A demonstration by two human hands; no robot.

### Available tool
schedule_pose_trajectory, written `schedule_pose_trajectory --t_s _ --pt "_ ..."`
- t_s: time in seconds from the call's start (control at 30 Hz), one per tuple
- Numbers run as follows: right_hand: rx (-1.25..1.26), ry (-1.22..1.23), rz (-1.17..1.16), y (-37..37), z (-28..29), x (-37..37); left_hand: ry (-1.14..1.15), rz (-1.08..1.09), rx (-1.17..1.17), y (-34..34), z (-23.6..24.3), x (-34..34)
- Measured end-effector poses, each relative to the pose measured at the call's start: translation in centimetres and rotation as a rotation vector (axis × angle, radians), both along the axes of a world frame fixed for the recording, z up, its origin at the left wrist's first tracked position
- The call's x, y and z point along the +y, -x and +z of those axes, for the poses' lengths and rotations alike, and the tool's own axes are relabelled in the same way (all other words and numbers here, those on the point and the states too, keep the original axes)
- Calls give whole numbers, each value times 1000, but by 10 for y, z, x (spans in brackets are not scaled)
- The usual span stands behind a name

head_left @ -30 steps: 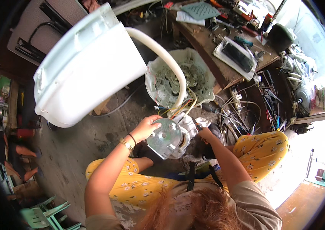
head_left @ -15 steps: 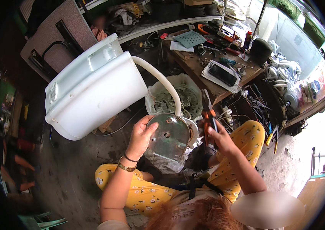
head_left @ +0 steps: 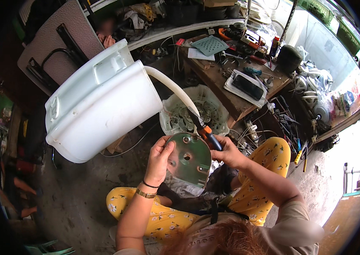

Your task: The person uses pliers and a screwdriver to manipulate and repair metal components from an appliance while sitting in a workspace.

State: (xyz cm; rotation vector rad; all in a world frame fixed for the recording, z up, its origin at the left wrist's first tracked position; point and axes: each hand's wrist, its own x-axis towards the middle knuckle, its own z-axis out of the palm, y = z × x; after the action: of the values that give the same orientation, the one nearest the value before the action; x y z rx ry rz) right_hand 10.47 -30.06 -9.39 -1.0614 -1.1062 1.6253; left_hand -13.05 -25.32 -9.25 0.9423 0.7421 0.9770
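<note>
My left hand (head_left: 159, 158) grips a flat greenish metal plate (head_left: 184, 172) by its left edge, thumb on the face. The plate has a rounded top, a centre hole and smaller holes near its rim. My right hand (head_left: 229, 152) is closed around pliers (head_left: 206, 130) with orange and black handles, beside the plate's right edge. The pliers' jaws point up and left, overlapping the end of a pale hose (head_left: 173, 86) in the view; whether they touch it I cannot tell. A pale ribbed basin (head_left: 218, 102) with metal parts inside stands behind the plate. Crumpled whitish material (head_left: 184, 188) shows below it.
A large white tub-shaped housing (head_left: 103, 110) lies tilted at left, the hose coming from it. A wooden table (head_left: 241, 110) at right holds a phone (head_left: 248, 87), a teal basket piece (head_left: 209, 44) and tools. Cables and more tools crowd beneath. A pinkish panel (head_left: 78, 21) leans behind.
My right hand has swung the pliers left and down to the plate's right edge, jaws now pointing left. The plate has shifted slightly down and tilted, and my left hand still holds it.
</note>
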Motion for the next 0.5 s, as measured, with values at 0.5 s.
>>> schedule_pose_trajectory --t_s 0.5 --pt "-27 -126 -242 22 -44 -2 75 45 61 -28 -27 -3"
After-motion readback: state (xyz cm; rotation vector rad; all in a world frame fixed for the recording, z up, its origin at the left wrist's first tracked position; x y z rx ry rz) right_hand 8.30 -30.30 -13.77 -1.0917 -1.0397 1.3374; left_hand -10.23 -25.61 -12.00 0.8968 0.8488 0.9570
